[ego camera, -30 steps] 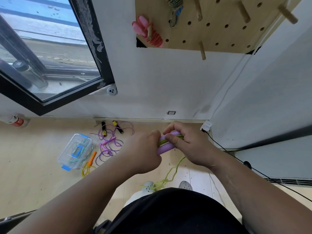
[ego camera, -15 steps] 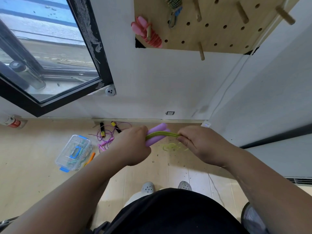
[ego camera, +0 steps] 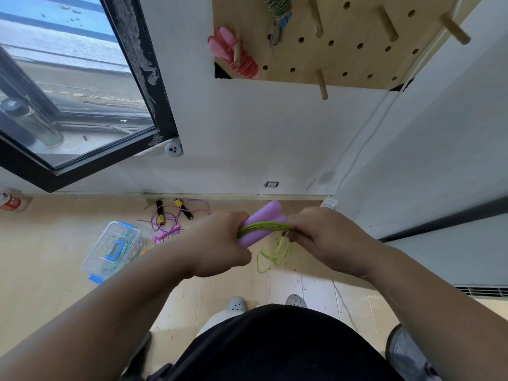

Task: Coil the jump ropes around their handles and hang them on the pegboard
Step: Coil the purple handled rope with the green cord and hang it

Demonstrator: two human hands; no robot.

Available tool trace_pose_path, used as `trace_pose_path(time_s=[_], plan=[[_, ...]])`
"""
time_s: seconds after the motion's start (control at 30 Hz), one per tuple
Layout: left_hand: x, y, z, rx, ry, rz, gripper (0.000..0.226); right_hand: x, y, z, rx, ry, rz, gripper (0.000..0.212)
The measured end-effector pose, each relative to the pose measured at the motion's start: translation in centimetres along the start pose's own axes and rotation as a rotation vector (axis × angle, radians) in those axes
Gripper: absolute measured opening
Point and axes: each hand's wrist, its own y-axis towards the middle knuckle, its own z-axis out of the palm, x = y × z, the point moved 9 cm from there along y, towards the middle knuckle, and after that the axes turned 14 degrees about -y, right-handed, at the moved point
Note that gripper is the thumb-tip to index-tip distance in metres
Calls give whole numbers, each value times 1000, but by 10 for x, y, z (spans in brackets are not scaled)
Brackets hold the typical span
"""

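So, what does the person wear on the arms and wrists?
Nothing that shows. The left forearm and the right forearm are bare to the frame edge: no sleeves, no watch, no wristband. No gloves, and no rings that I can see. The only clothing near them is a black garment on the body.

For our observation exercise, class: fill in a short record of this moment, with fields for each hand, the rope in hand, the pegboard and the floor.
Left hand: the left hand grips the two purple handles, held side by side.
Right hand: the right hand pinches the green cord, taut across the handles.
Loose end: a green tail hangs below the hands.
Pegboard: the pegboard carries a coiled pink rope and a braided rope; several pegs are bare.
Floor: a purple rope lies uncoiled near a clear box.
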Motion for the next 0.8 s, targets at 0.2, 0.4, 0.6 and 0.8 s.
trace_pose_path(time_s=[0.2,0.4,0.6,0.8], plan=[[-4,-6,14,160,-169,-60,18,10,11,-2,86,-118,-94,35],[16,6,-22,-50,-382,-93,21,11,23,-5,122,-182,-120,27],[3,-1,2,138,-604,-75,25,1,29,-5,67,-165,-130,49],[-8,-11,43,452,-266,-104,20,20,31,-17,-16,-488,-369,37]])
